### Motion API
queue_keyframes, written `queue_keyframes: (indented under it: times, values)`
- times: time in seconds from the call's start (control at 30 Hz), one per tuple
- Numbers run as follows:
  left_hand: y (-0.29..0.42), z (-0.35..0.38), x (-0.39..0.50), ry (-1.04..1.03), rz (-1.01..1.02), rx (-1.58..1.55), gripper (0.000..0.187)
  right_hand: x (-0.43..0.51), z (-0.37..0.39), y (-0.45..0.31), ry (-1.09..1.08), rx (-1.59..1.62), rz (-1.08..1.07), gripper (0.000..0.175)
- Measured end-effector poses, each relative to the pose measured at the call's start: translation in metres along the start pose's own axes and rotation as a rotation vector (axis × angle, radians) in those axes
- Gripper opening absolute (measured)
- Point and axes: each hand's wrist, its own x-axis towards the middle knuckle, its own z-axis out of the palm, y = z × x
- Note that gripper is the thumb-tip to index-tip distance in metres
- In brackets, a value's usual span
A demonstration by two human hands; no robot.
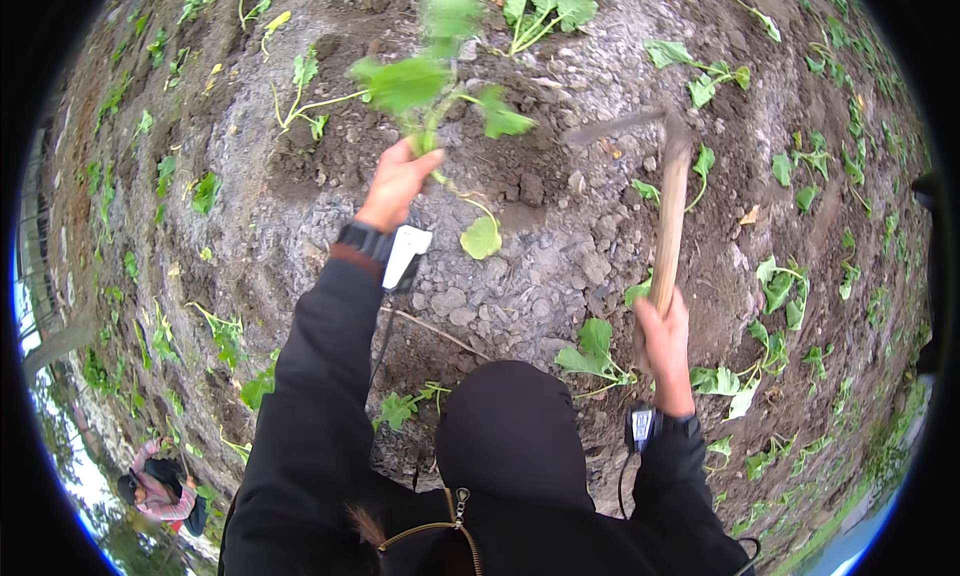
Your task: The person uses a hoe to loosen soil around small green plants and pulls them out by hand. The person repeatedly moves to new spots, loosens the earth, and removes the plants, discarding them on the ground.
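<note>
My left hand (399, 180) is closed around the stem base of a leafy green seedling (405, 88), lifted over the soil; its upper leaves are blurred, and a yellowish leaf (481, 237) hangs below. In my right hand (666, 343) is the wooden handle (673, 216) of a hoe, its metal head (626, 124) up and pointing left, blurred. Between the two, a dug patch of darker, crumbly soil (525, 175) lies in the ground. The seedling's roots cannot be made out.
Drooping green plants (551, 10) stand in rows around me, one close by my right wrist (596, 355). Several more (784, 291) are on the right. Pale, stony soil (487, 298) lies before me. At the lower left, another person (161, 490) bends over the field.
</note>
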Motion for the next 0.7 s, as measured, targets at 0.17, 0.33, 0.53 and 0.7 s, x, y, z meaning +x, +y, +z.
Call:
queue_keyframes:
  times: [0.17, 0.33, 0.53, 0.7]
  values:
    - [0.005, -0.073, -0.048, 0.26, 0.102, -0.294, 0.021, 0.104, 0.094, -0.049, -0.132, 0.55, -0.192, 0.019]
    - [-0.008, -0.098, -0.074, 0.434, 0.063, -0.352, 0.022, 0.096, 0.151, 0.024, -0.085, 0.018, -0.115, 0.026]
    - [-0.005, -0.112, -0.094, 0.47, -0.001, -0.402, 0.023, 0.054, 0.108, 0.062, -0.149, -0.133, -0.083, 0.029]
    - [-0.009, -0.123, -0.092, 0.509, 0.007, -0.188, 0.019, 0.049, 0.097, 0.014, -0.181, 0.536, -0.009, 0.02]
